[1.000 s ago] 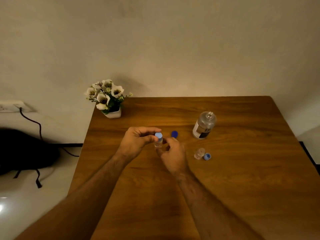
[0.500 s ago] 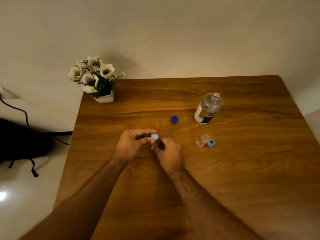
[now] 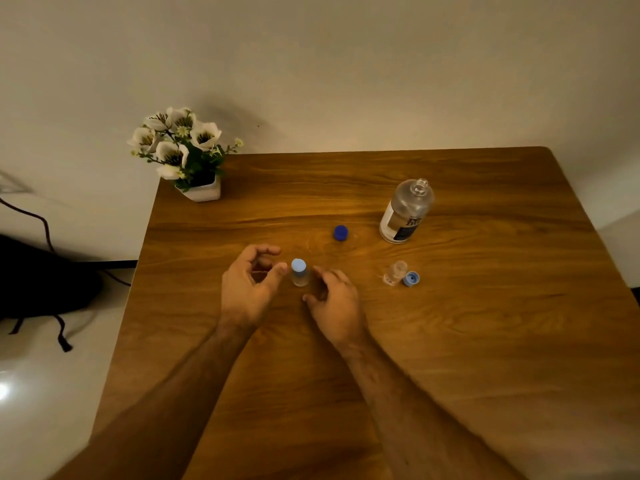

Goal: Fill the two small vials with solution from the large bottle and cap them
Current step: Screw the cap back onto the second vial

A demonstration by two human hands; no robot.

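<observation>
A small clear vial with a light blue cap (image 3: 299, 273) stands upright on the wooden table (image 3: 450, 341), free between my hands. My left hand (image 3: 247, 287) sits just left of it with loosely curled fingers holding nothing. On the vial's right, my right hand (image 3: 334, 303) rests relaxed and empty. A second small vial (image 3: 394, 272), uncapped, stands further right with its light blue cap (image 3: 411, 278) lying beside it. The large clear bottle (image 3: 406, 212) stands open at the back right. Its dark blue cap (image 3: 341, 233) lies on the table left of it.
A white pot of white flowers (image 3: 192, 157) stands at the table's back left corner. Left of the table, a black bag (image 3: 38, 278) and a cable lie on the floor. A pale wall rises behind the table.
Both hands gripped the capped vial before; now they have let go and drawn slightly apart, leaving it standing on the table. The camera view has also shifted.
</observation>
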